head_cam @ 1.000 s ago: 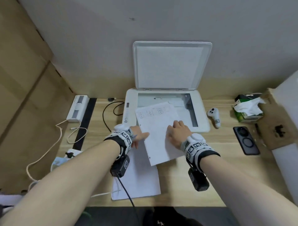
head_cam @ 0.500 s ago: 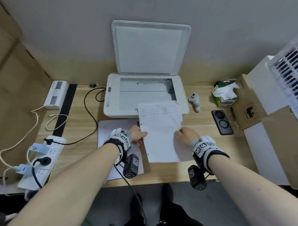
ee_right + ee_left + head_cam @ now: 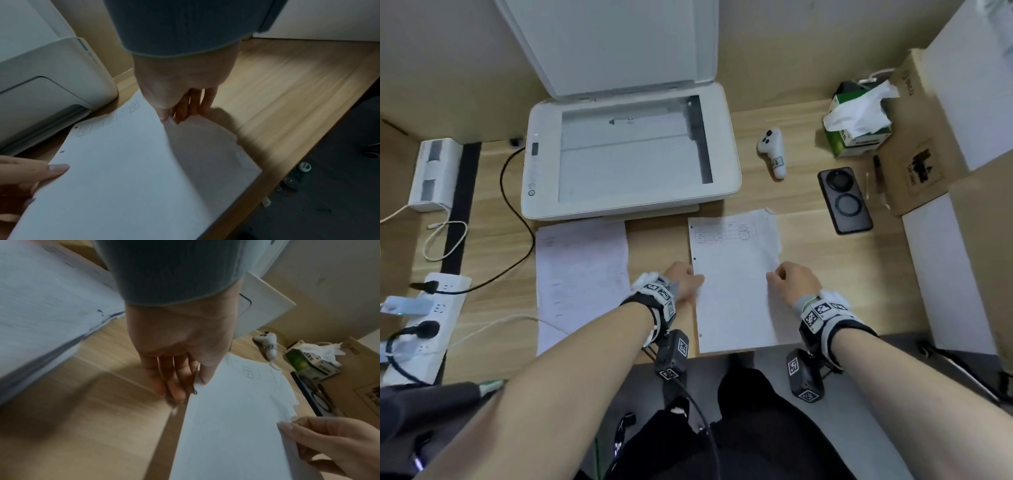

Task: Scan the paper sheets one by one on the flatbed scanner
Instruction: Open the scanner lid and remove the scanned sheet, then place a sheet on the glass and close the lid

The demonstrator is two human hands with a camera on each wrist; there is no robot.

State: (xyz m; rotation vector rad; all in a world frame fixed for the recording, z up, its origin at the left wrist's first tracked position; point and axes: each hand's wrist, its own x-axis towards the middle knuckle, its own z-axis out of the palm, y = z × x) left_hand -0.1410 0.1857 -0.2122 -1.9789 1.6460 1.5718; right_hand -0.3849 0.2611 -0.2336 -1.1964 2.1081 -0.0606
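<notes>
The white flatbed scanner (image 3: 630, 205) stands at the back of the desk with its lid up and its glass bare. A paper sheet (image 3: 736, 284) with a small printed table at its top lies on the desk in front of the scanner's right corner. My left hand (image 3: 683, 282) pinches its left edge, thumb on top (image 3: 202, 376). My right hand (image 3: 789, 279) pinches its right edge, which is slightly lifted (image 3: 168, 120). A second pile of sheets (image 3: 582, 274) lies to the left, in front of the scanner.
A white controller (image 3: 772, 150), a black phone (image 3: 844, 200), a tissue box (image 3: 856, 120) and cardboard boxes (image 3: 917, 137) sit to the right. A black cable (image 3: 517, 212), a power strip (image 3: 424, 329) and a white device (image 3: 434, 171) lie to the left. The desk's front edge runs just below the sheet.
Both hands have drawn the sheet off the scanner glass, back and to the right, down onto the desk. The glass is now bare.
</notes>
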